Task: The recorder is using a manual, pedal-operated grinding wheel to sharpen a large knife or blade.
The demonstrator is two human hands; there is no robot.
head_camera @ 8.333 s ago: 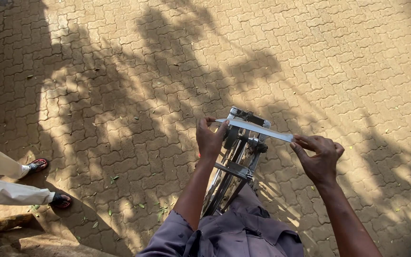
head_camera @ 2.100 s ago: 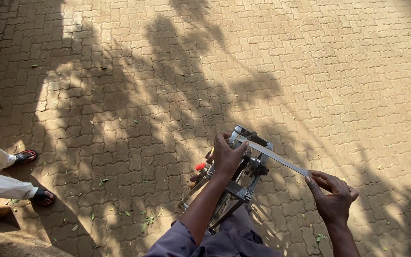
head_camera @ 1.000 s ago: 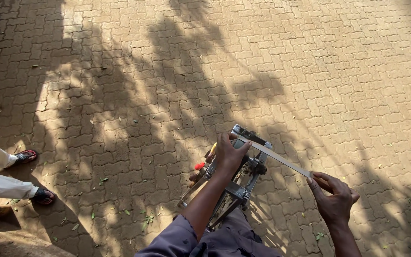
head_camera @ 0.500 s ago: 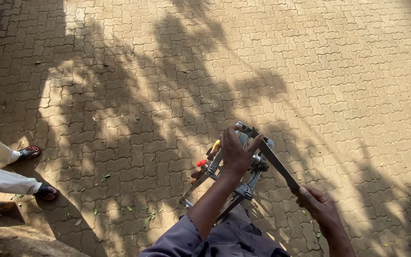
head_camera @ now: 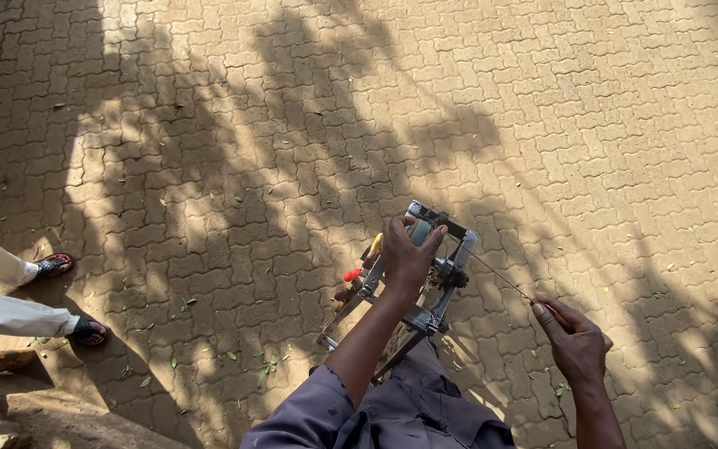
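Left hand at centre of view, fingers closed over top of metal frame, pressing far end of long blade against it. Blade seen edge-on, thin line running toward 4 o'clock. Right hand at 4 o'clock from frame, fingers pinching blade's near end. Red and yellow handles just beside frame at 9 o'clock. Brick paving beneath. Another person's sandalled feet well apart at 9 o'clock.

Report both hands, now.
Left hand: closed over the top of the metal frame, pressing there.
Right hand: closed on the near end of the thin metal blade, seen edge-on.
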